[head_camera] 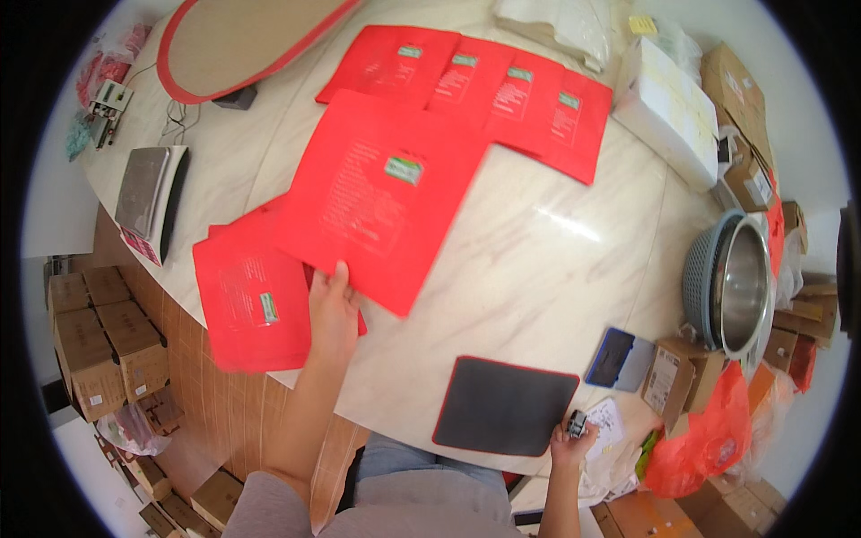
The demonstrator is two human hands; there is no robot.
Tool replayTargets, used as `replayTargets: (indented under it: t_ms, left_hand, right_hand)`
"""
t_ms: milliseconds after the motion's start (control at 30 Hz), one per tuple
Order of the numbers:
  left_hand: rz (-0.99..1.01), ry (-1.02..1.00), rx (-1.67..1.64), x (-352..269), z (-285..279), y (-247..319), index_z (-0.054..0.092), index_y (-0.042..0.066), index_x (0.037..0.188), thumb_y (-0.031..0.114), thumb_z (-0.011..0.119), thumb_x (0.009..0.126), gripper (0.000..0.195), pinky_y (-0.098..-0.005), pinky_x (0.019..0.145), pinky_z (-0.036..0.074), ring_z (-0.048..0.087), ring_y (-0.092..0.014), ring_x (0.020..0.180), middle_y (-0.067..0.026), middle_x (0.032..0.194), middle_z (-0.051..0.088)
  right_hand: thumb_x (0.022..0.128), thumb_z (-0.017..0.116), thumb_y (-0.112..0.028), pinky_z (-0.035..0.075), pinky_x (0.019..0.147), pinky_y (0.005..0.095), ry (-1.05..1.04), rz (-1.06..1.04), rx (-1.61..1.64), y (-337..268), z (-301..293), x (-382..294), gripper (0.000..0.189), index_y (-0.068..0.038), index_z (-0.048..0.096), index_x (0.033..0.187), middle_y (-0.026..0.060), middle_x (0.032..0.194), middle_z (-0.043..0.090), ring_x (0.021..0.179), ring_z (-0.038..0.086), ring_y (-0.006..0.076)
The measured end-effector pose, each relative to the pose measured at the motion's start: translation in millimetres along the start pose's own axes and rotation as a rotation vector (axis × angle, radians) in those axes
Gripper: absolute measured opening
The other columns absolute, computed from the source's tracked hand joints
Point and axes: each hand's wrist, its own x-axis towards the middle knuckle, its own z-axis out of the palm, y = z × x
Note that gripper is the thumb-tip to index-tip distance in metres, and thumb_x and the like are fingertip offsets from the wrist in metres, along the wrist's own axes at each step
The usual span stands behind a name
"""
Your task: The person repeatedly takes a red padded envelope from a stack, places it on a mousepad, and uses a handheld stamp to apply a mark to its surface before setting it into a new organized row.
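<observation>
My left hand (334, 296) grips the lower edge of a flat red bag (383, 222) that bears white print and a green label. Beneath and left of it, more red bags (235, 329) lie at the near edge of the marble-patterned table (538, 289). Several like red bags (531, 134) overlap in a row at the far side. My right hand (574, 440) is closed around a small black-and-silver device (576, 424), its exact kind unclear. It is at the lower right corner of a dark mat with a red border (504, 407).
A weighing scale (144, 191) stands at the left, near a red-rimmed beige board (235, 47). On the right are a white foam box (672, 114), a steel bowl (743, 289) in a grey basket, a blue-edged ink pad (611, 356) and an open carton (679, 383).
</observation>
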Motion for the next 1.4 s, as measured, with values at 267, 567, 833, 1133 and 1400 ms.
replayTargets:
  t_ms: [267,567,833,1133,1400]
  left_hand:
    - [0.130,0.046,-0.079,195,12,44,0.046,0.005,0.119,0.014,0.052,0.093,0.028,-0.0296,0.094,0.040,0.052,-0.015,0.107,-0.0037,0.114,0.054]
    - [0.160,0.181,-0.136,325,31,57,0.047,0.000,0.114,0.008,0.053,0.091,0.025,-0.0341,0.091,0.047,0.056,-0.020,0.101,-0.0091,0.111,0.055]
    - [0.176,0.195,0.033,350,46,63,0.046,-0.001,0.115,0.010,0.055,0.091,0.027,-0.0350,0.090,0.049,0.057,-0.022,0.100,-0.0094,0.112,0.055]
    - [0.113,0.215,0.454,278,11,78,0.046,0.003,0.120,0.027,0.058,0.089,0.040,-0.0267,0.064,0.046,0.049,-0.012,0.078,-0.0035,0.098,0.052]
    - [0.718,0.442,1.169,78,-167,94,0.044,0.000,0.125,0.023,0.060,0.088,0.046,-0.0362,0.094,0.037,0.047,-0.025,0.107,-0.0132,0.115,0.049]
  right_hand:
    - [0.075,0.049,-0.030,0.032,0.031,0.0248,0.069,-0.001,-0.013,-2,1,4,0.025,-0.007,0.057,0.072,0.0082,0.062,0.059,0.035,0.039,0.0132]
    - [0.075,0.050,-0.030,0.034,0.031,0.0247,0.110,-0.006,-0.050,0,-2,6,0.027,-0.006,0.060,0.075,0.0098,0.068,0.063,0.036,0.043,0.0136]
    - [0.076,0.050,-0.029,0.035,0.030,0.0242,0.147,-0.032,-0.068,0,-5,4,0.025,-0.007,0.061,0.079,0.0097,0.070,0.065,0.035,0.044,0.0132]
    - [0.076,0.049,-0.029,0.036,0.031,0.0245,0.176,-0.067,-0.060,1,11,1,0.027,-0.005,0.060,0.082,0.0095,0.073,0.065,0.036,0.044,0.0138]
    - [0.075,0.050,-0.029,0.034,0.033,0.0231,0.033,-0.063,-0.086,-1,-2,4,0.027,-0.004,0.060,0.080,0.0074,0.064,0.060,0.035,0.039,0.0127]
